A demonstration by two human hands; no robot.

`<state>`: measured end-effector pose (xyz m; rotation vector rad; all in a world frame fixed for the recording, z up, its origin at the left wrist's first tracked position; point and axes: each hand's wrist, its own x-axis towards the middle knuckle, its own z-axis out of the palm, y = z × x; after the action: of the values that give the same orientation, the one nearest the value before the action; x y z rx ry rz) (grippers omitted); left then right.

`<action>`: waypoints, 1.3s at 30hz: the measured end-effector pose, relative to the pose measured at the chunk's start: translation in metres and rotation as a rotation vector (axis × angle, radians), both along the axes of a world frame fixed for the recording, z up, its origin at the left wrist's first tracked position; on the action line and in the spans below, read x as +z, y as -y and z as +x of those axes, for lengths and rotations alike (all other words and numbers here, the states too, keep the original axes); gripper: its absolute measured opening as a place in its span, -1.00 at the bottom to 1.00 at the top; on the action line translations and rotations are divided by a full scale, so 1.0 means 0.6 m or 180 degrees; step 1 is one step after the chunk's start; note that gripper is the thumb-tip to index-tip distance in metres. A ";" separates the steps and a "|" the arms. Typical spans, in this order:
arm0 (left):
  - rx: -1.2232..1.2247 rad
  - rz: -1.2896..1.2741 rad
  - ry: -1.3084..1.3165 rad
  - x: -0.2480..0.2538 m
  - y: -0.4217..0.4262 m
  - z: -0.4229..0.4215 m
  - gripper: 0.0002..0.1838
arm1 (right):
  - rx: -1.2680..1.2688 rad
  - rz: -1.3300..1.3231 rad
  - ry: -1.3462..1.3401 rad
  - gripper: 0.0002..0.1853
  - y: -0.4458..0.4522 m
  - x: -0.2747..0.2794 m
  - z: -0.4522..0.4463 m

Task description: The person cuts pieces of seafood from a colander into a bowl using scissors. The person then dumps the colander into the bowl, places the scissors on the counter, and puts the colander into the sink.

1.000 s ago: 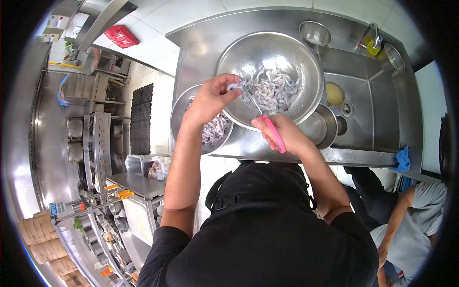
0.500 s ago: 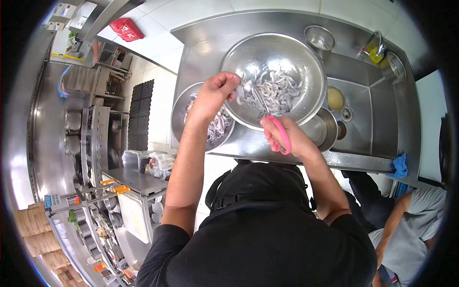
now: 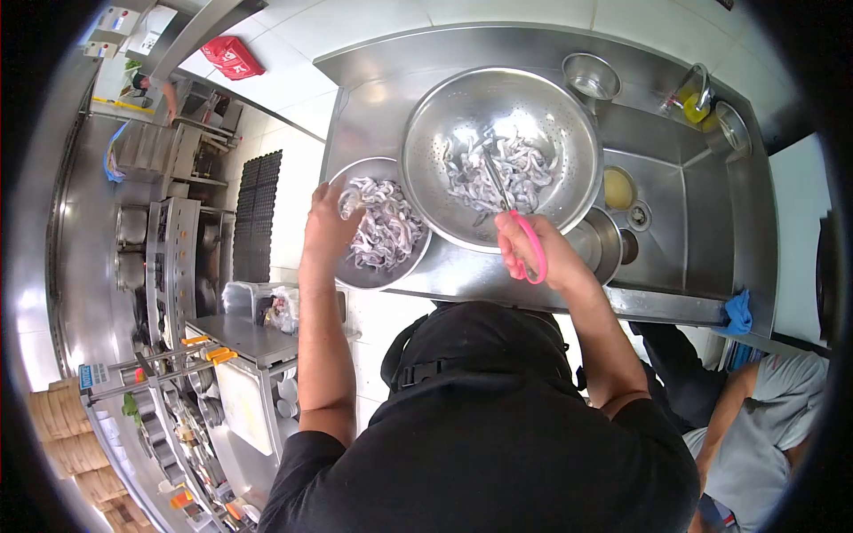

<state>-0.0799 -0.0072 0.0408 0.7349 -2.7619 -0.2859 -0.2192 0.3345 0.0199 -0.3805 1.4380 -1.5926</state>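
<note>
My right hand (image 3: 544,249) grips scissors (image 3: 531,247) by their pink handle. The metal blades point down into a big steel colander (image 3: 435,115), over a heap of wet, grey-white seafood strips (image 3: 524,169) whose kind I cannot make out for sure. To the left stands a smaller steel bowl (image 3: 373,282) with more such strips, pinkish and grey (image 3: 386,226). My left hand (image 3: 332,222) is over this bowl's left edge, thumb and fingers apart around some strips at the side of the pile. I see nothing lifted in it.
Right of the colander is a steel sink (image 3: 711,213) with a small pot (image 3: 602,244), a yellowish round item (image 3: 618,188) and a tap (image 3: 702,89). A small steel pan (image 3: 592,76) stands behind. A blue cloth (image 3: 738,311) hangs at the front edge. A co-worker (image 3: 755,435) is at lower right.
My left hand has moved from the colander's left side down and left to the smaller bowl, and its pinch has opened. The scissors stay over the colander, nearly in place.
</note>
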 end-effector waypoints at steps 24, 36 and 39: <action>-0.1125 0.3591 0.0276 0.089 -0.167 -0.154 -0.66 | 0.0416 0.0053 0.0013 -0.39 -0.004 0.011 0.020; -0.0900 0.1628 -0.0016 0.104 -0.165 -0.173 -0.68 | 0.0433 -0.0415 0.0447 -0.32 -0.011 -0.017 0.028; -0.0781 0.1980 -0.0243 0.118 -0.163 -0.177 -0.66 | 0.0578 -0.1012 0.0809 -0.29 0.004 -0.030 0.044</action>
<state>-0.1859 0.0903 0.1113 0.4862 -2.6871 -1.2301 -0.1927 0.3322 0.0018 -0.4599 0.9339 -1.6550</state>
